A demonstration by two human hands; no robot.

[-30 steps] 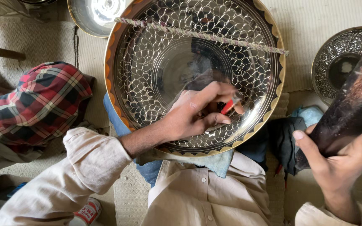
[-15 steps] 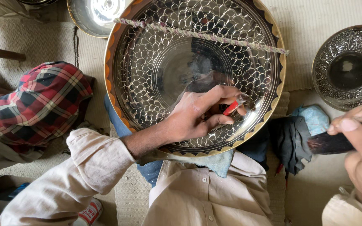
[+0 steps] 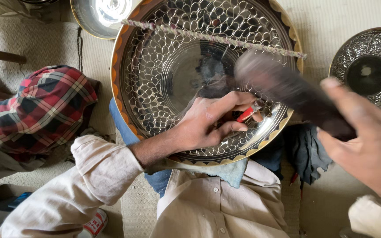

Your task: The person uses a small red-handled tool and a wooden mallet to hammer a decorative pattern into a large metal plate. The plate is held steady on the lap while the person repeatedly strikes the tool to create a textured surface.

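Presently your left hand (image 3: 208, 125) pinches a red-tipped metal punch (image 3: 250, 112) against the large engraved silver-and-brass round tray (image 3: 164, 75), while your right hand (image 3: 367, 141) grips a dark blurred wooden mallet (image 3: 287, 90) above it.

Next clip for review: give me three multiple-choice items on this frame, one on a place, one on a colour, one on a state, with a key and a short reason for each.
1. Where does the left hand rest?
A. on the big engraved metal tray
B. on the plaid cloth
C. on the floor mat

2. What colour is the small tool in the left hand's grip?
A. blue
B. red
C. green

3. How does the dark mallet in the right hand look?
A. lying flat on the mat
B. blurred, raised over the tray
C. stuck upright in a box

Key: 1 A, the fingers lie on the tray's patterned face. 2 B, a red shaft shows between the fingers. 3 B, it is smeared and crosses above the tray's rim.
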